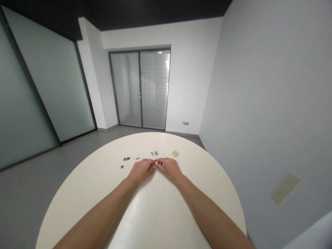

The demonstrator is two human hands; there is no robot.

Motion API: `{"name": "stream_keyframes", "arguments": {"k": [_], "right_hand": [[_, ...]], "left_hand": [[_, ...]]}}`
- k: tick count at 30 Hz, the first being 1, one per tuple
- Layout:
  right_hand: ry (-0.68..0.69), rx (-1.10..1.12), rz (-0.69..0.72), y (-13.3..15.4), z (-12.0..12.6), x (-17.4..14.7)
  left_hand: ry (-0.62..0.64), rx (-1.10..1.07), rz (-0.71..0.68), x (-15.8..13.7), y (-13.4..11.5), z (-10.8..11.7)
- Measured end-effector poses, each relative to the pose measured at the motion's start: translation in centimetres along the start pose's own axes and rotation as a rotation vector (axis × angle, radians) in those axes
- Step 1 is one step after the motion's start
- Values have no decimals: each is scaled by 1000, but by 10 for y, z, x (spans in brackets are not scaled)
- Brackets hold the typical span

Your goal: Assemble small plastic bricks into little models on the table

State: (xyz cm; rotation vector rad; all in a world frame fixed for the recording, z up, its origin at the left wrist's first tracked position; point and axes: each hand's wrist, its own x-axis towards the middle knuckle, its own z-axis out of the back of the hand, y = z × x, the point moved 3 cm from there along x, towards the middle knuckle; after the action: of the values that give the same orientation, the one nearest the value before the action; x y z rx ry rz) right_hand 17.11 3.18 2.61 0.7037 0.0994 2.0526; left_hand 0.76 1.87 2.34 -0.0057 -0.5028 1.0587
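Observation:
Over the middle of the white round table [153, 218], my left hand [141, 169] and my right hand [168, 168] meet at the fingertips. Both have curled, closed fingers around a small whitish piece [157, 164], too small to name and mostly covered by the fingers. Beyond my left hand lie dark flat pieces [127, 159], another dark piece [122, 167] and a small grey piece [137, 158]. Past the fingertips are two blue-grey pieces [156, 153]. Whitish pieces [165, 153] and a yellowish piece [176, 153] lie beyond my right hand.
The table's curved far edge [153, 132] lies past the small pieces. A glass door with blinds [154, 90] is at the back, frosted glass panels [52, 76] stand on the left, and a white wall [264, 97] rises close on the right.

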Motion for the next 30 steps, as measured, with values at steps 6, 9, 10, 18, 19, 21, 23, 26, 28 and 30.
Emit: {"name": "stream_keyframes", "arguments": {"k": [6, 9, 10, 18, 19, 21, 23, 26, 28, 30], "right_hand": [[10, -8, 41, 1, 0, -2], [10, 8, 58, 3, -1, -3], [11, 12, 59, 4, -1, -3], [-30, 33, 44, 2, -1, -2], [-36, 33, 45, 2, -1, -2], [-42, 34, 51, 2, -2, -1], [-43, 36, 54, 1, -2, -1], [-51, 32, 43, -2, -3, 0], [-64, 26, 28, -5, -4, 0], [-83, 22, 6, -9, -4, 1]], "left_hand": [[-22, 23, -2, 0, 5, -2], [-29, 39, 16, 1, 7, -3], [-30, 41, 24, 1, 7, -4], [-34, 44, 39, 1, 10, -5], [-32, 50, 38, 1, 10, -5], [-28, 61, 40, 1, 10, -5], [-24, 58, 45, 1, 10, -5], [-41, 34, 50, 1, 9, -4], [-72, 18, 43, 1, 9, -4], [-89, 7, 26, 0, 9, -5]]}}
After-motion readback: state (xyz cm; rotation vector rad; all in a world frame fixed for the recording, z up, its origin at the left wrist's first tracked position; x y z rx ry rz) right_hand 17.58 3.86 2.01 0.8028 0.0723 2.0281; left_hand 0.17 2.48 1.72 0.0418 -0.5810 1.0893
